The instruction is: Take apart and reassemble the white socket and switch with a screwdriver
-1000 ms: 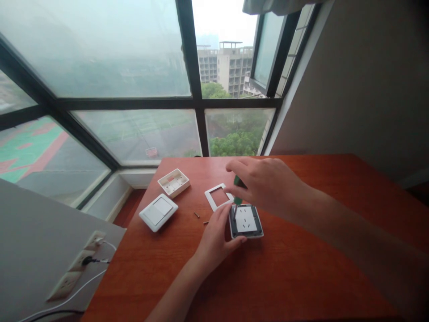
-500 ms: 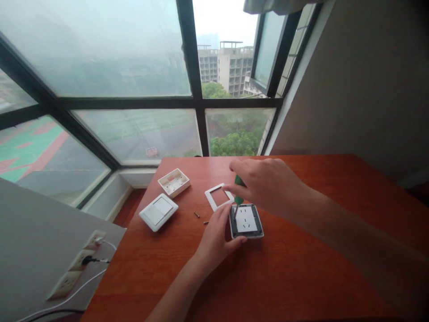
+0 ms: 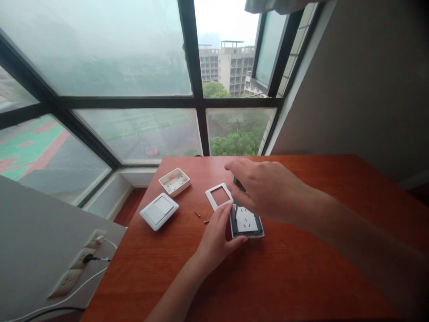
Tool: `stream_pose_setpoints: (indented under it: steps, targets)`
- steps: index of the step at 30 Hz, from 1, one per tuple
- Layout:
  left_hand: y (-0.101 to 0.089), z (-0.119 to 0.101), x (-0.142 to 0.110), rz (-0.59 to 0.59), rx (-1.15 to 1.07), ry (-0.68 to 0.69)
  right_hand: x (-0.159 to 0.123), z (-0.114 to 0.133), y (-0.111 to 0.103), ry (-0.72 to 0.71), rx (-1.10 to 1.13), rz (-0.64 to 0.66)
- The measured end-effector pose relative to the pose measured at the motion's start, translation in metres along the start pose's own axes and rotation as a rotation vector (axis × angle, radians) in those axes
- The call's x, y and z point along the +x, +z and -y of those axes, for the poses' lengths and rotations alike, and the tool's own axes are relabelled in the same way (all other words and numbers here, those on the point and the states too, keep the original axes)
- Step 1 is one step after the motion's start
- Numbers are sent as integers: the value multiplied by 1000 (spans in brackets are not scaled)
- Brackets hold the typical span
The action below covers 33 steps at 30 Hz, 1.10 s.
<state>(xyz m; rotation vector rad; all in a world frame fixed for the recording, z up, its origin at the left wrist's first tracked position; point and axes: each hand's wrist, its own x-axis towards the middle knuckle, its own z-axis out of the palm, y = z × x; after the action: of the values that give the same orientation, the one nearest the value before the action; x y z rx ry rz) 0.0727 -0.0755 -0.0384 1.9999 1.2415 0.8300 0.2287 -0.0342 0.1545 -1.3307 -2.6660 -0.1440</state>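
Observation:
A wall socket [image 3: 247,223] with its white face up lies on the red-brown table [image 3: 301,268]. My left hand [image 3: 216,239] grips its left edge, thumb and fingers around it. My right hand [image 3: 263,188] is closed on a green-handled screwdriver [image 3: 237,182], held upright over the socket's far left corner; most of the tool is hidden by the fingers. A white cover frame [image 3: 219,196] lies just behind the socket.
Two small screws [image 3: 201,217] lie left of the socket. A white switch [image 3: 158,211] and a white back box [image 3: 174,181] sit near the table's left edge. A power strip [image 3: 78,264] with a cable lies on the grey ledge at the left. Windows stand behind.
My right hand has turned slightly on the screwdriver and dropped a little over the socket, covering more of the tool. My left hand and the socket have stayed put.

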Motion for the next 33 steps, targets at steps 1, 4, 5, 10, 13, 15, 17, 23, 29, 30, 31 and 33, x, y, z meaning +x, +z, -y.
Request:
stream_pose_setpoints:
  steps: [1, 4, 5, 10, 13, 15, 17, 23, 29, 30, 31, 33]
  targets:
    - [0, 0, 0, 5, 2, -2, -1, 0, 0, -20, 20, -1]
    - [0, 0, 0, 5, 7, -4, 0, 2, 2, -65, 53, 0]
    - [0, 0, 0, 1, 6, -2, 0, 2, 3, -60, 42, -1]
    - [0, 0, 0, -15, -8, 13, 2, 0, 5, 18, -21, -3]
    - [0, 0, 0, -1, -8, 14, 1, -2, 3, -30, 83, 2]
    - [0, 0, 1, 5, -1, 12, 0, -2, 2, -84, 122, 18]
    - [0, -1, 1, 1, 1, 13, -1, -1, 1, -91, 88, 29]
    - [-1, -1, 1, -7, -4, 21, -1, -2, -1, 65, -29, 14]
    - [-1, 0, 0, 1, 3, 23, -3, -5, 2, 5, 25, 11]
    - [-1, 0, 0, 2, 0, 23, -3, -4, 3, 27, -12, 4]
    - [-1, 0, 0, 1, -2, 23, -2, -4, 3, 55, -51, -1]
    - [-1, 0, 0, 2, -1, 18, -2, -3, 4, 98, -95, -9]
